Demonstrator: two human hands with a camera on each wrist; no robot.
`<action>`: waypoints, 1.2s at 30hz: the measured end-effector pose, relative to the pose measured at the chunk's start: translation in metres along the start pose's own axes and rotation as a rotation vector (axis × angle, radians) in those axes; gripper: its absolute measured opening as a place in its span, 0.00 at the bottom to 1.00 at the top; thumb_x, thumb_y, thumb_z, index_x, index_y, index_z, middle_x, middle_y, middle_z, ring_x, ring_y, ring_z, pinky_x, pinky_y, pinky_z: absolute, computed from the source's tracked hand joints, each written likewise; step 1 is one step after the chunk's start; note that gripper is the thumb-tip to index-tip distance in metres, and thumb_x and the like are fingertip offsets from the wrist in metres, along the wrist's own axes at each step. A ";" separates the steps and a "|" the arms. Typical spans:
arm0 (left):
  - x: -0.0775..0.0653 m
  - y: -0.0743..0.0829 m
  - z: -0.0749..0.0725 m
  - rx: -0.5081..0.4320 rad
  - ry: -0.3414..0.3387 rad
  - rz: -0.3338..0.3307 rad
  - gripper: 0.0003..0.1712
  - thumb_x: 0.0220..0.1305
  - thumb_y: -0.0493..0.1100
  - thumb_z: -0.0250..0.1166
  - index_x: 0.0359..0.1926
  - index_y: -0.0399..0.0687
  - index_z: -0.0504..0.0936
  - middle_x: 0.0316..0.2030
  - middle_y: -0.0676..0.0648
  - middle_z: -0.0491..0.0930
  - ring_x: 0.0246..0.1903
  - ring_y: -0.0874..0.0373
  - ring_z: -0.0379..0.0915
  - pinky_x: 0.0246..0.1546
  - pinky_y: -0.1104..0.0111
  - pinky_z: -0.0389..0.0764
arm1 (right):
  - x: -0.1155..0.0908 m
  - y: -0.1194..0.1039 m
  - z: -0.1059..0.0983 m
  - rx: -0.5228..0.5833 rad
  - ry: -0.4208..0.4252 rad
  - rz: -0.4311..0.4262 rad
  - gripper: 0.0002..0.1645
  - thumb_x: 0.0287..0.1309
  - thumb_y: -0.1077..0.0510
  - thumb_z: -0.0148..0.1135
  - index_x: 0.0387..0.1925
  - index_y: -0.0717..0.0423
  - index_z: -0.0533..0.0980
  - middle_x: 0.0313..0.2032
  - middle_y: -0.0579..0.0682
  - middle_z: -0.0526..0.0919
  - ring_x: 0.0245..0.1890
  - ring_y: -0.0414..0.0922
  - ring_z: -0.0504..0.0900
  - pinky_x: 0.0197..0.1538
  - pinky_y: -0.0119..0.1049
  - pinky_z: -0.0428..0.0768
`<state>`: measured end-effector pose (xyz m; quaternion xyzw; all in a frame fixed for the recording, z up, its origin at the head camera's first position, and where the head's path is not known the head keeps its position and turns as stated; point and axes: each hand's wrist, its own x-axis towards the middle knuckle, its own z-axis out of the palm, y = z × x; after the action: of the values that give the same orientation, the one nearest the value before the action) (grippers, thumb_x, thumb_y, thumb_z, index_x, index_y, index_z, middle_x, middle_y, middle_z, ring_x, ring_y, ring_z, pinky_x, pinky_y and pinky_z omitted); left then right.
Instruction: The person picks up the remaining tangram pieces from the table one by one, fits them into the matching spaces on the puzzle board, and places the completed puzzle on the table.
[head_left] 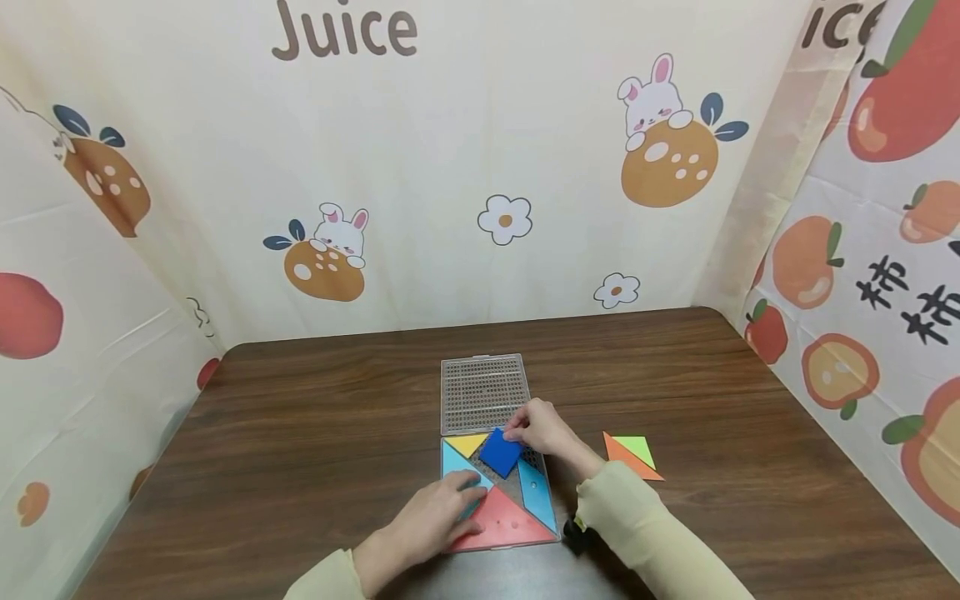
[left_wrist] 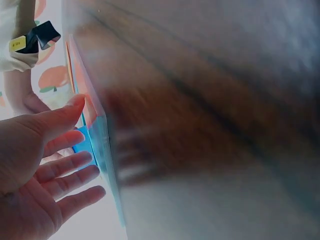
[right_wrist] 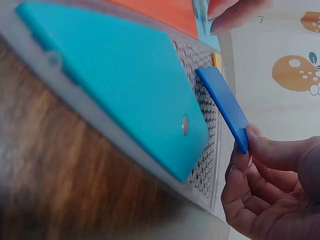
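My right hand point(head_left: 546, 432) pinches a dark blue square tangram piece point(head_left: 498, 454) at one corner between thumb and fingers. In the right wrist view the blue square stands tilted, its far end low over the gridded floor of a clear case. My left hand point(head_left: 431, 515) lies over the case's left front with fingers spread and relaxed, fingertips at a light blue triangle point(head_left: 454, 457) and a large red triangle point(head_left: 507, 525). A yellow triangle point(head_left: 465, 443) sits in the back left corner of the case, and a light blue parallelogram point(head_left: 535, 493) lies along its right side.
The case's gridded lid point(head_left: 485, 392) lies folded back behind it on the brown wooden table point(head_left: 337, 417). To the right, an orange triangle point(head_left: 628, 461) and a lime green triangle point(head_left: 639, 448) lie together on the table. Printed curtains stand behind and at both sides.
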<state>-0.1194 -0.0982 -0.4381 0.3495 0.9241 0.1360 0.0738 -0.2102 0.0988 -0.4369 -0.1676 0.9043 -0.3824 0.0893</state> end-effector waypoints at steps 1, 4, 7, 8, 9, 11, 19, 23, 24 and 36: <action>0.000 -0.001 0.000 -0.001 -0.001 -0.006 0.23 0.54 0.52 0.62 0.50 0.46 0.78 0.50 0.45 0.72 0.47 0.55 0.70 0.42 0.65 0.75 | 0.001 -0.001 0.001 -0.001 -0.001 0.005 0.05 0.48 0.63 0.64 0.21 0.60 0.80 0.15 0.45 0.76 0.16 0.36 0.68 0.19 0.27 0.68; 0.000 -0.002 0.000 0.007 0.007 -0.014 0.24 0.54 0.53 0.63 0.48 0.45 0.78 0.50 0.44 0.72 0.47 0.55 0.70 0.43 0.65 0.75 | 0.001 -0.003 0.002 -0.002 -0.002 0.006 0.05 0.48 0.63 0.64 0.21 0.60 0.80 0.16 0.45 0.76 0.16 0.36 0.69 0.19 0.27 0.69; 0.000 -0.004 0.000 0.017 0.025 -0.017 0.26 0.52 0.54 0.63 0.48 0.44 0.79 0.49 0.44 0.72 0.47 0.54 0.70 0.43 0.64 0.74 | 0.002 -0.004 0.004 -0.005 0.000 0.014 0.05 0.48 0.63 0.64 0.21 0.60 0.80 0.15 0.45 0.76 0.15 0.36 0.70 0.19 0.27 0.70; 0.000 -0.004 0.000 0.010 0.030 -0.023 0.26 0.52 0.54 0.63 0.48 0.43 0.79 0.49 0.44 0.72 0.47 0.54 0.69 0.43 0.64 0.74 | 0.002 -0.004 0.005 -0.009 0.002 0.012 0.05 0.48 0.63 0.64 0.21 0.60 0.80 0.15 0.45 0.76 0.15 0.36 0.70 0.19 0.28 0.70; 0.000 -0.005 0.000 0.009 0.038 -0.027 0.27 0.51 0.55 0.64 0.48 0.43 0.78 0.49 0.43 0.72 0.47 0.53 0.69 0.43 0.64 0.74 | 0.002 -0.004 0.006 -0.015 0.005 0.008 0.05 0.48 0.63 0.64 0.21 0.60 0.80 0.15 0.45 0.75 0.15 0.36 0.70 0.19 0.28 0.70; 0.000 -0.006 0.000 0.006 0.051 -0.040 0.28 0.50 0.55 0.64 0.48 0.42 0.78 0.49 0.42 0.72 0.47 0.52 0.69 0.43 0.63 0.75 | 0.002 -0.004 0.007 -0.027 0.009 0.005 0.06 0.48 0.63 0.64 0.20 0.60 0.80 0.14 0.45 0.75 0.15 0.36 0.69 0.18 0.27 0.69; 0.001 -0.012 0.001 0.038 0.115 -0.074 0.33 0.48 0.57 0.65 0.50 0.39 0.76 0.51 0.39 0.70 0.50 0.49 0.67 0.44 0.61 0.74 | 0.003 -0.006 0.010 -0.067 0.012 -0.042 0.06 0.47 0.63 0.65 0.19 0.60 0.80 0.15 0.45 0.76 0.15 0.36 0.69 0.18 0.27 0.69; 0.002 -0.014 0.001 0.037 0.117 -0.073 0.33 0.48 0.57 0.65 0.50 0.38 0.76 0.52 0.39 0.69 0.51 0.48 0.66 0.45 0.60 0.73 | 0.004 -0.007 0.013 -0.107 0.025 -0.050 0.06 0.46 0.63 0.66 0.18 0.59 0.81 0.19 0.46 0.79 0.18 0.35 0.72 0.21 0.26 0.73; 0.002 -0.014 0.001 0.036 0.116 -0.074 0.33 0.49 0.57 0.64 0.50 0.38 0.76 0.52 0.39 0.69 0.51 0.48 0.65 0.45 0.60 0.73 | 0.003 -0.007 0.013 -0.116 0.028 -0.048 0.05 0.46 0.63 0.66 0.18 0.59 0.81 0.19 0.46 0.79 0.19 0.36 0.73 0.22 0.27 0.74; 0.004 -0.016 0.001 0.031 0.104 -0.062 0.32 0.53 0.57 0.62 0.51 0.37 0.75 0.53 0.38 0.68 0.52 0.48 0.65 0.46 0.59 0.73 | 0.001 -0.013 0.015 -0.139 0.003 -0.003 0.03 0.41 0.64 0.69 0.20 0.59 0.81 0.21 0.47 0.80 0.21 0.38 0.75 0.25 0.30 0.77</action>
<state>-0.1325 -0.1070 -0.4443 0.3142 0.9390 0.1374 0.0243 -0.2041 0.0798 -0.4381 -0.1740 0.9285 -0.3192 0.0754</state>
